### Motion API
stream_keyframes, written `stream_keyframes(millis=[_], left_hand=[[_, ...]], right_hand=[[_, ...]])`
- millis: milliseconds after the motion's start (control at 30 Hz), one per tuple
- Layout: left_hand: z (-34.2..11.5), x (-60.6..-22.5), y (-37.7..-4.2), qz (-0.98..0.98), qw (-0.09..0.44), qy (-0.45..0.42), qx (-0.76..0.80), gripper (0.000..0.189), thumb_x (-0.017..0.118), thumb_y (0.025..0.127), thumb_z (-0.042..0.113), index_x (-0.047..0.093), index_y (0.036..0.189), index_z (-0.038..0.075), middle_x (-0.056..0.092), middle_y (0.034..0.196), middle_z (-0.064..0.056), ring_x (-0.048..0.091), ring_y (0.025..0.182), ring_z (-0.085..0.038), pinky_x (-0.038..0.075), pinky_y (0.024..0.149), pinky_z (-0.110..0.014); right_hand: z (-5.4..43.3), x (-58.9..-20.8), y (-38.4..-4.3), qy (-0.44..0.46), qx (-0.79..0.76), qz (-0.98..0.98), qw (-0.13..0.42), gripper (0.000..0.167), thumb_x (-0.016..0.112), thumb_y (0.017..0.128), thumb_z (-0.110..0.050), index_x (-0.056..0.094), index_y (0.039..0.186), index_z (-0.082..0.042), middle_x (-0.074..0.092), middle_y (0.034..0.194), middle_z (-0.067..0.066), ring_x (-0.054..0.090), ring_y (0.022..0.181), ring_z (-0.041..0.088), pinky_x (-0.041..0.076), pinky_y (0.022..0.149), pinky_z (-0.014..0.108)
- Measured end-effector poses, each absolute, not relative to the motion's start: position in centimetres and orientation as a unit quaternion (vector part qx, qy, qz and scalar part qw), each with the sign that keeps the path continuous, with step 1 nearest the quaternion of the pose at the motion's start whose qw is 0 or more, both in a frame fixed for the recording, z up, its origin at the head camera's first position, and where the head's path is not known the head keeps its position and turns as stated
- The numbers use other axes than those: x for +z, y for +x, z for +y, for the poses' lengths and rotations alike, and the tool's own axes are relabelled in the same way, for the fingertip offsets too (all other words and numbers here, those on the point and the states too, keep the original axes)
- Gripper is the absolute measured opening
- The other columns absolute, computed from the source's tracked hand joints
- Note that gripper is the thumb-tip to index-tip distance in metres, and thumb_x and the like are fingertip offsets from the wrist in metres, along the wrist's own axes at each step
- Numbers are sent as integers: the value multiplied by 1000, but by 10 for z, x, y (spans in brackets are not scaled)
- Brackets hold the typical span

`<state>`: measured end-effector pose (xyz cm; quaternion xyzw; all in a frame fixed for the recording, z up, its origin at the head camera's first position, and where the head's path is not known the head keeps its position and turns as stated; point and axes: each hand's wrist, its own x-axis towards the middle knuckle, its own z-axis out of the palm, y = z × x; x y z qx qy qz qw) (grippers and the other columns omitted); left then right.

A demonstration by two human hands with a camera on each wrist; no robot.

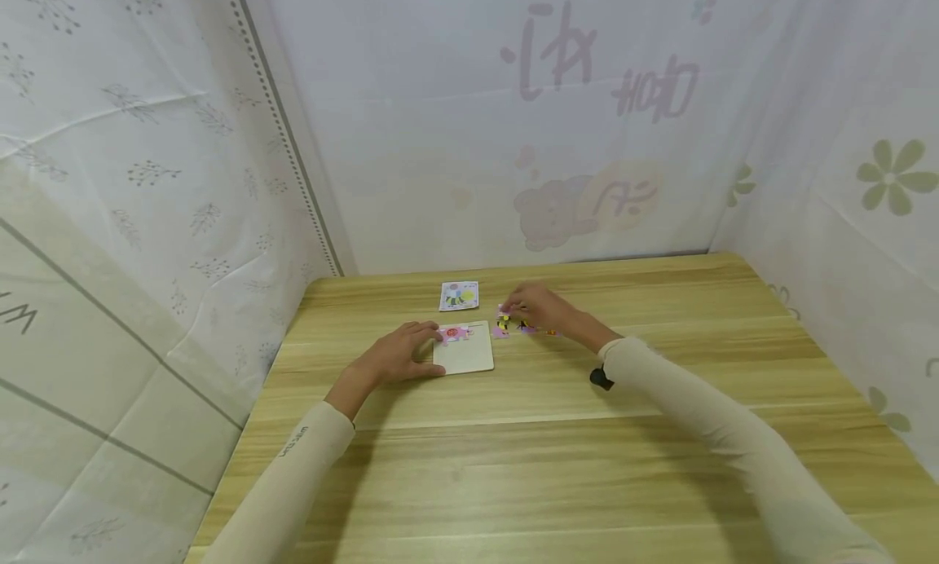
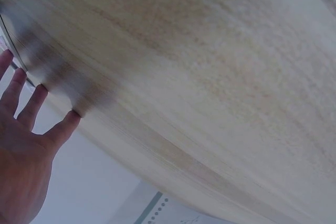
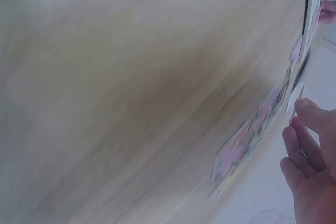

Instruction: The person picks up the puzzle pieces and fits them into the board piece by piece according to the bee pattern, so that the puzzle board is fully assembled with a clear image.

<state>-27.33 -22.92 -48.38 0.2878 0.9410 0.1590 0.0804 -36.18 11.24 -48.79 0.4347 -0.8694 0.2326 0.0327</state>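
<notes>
Apparently mid-assembly, the left hand [image 1: 399,354] rests flat, fingers relaxed, on the puzzle board [image 1: 465,350] near the table's [image 1: 557,466] far edge. The right hand [image 1: 541,307] reaches into the loose puzzle pieces [image 1: 513,326] beside it; whether it pinches one I cannot tell. Next, a piece likely needs lifting and carrying to the board.

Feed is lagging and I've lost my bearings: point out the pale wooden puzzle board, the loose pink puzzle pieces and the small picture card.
Pale wooden puzzle board [image 1: 466,357], head view, bare lower face.
Loose pink puzzle pieces [image 1: 503,326], head view, leftmost piece.
Small picture card [image 1: 459,296], head view, centre.
</notes>
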Motion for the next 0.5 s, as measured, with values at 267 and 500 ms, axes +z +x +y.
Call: stream_keyframes(millis=[267,500], left_hand=[[-228,-482,-273,942,89,284,157,74,74,90,59,58,146,13,42,162,-9,33,152,-34,34,120,-57],[-229,-483,-273,942,86,283,157,74,73,91,60,58,145,13,42,162,-10,34,151,-35,34,119,-59]], right_hand=[[95,-487,-352,448,230,-864,30,12,75,95,-6,80,107,-3,75,108,12,68,105,28,58,89,41],[83,-489,-347,456,233,-859,23,13,75,95,-7,80,107,-3,75,110,10,68,106,26,58,92,38]])
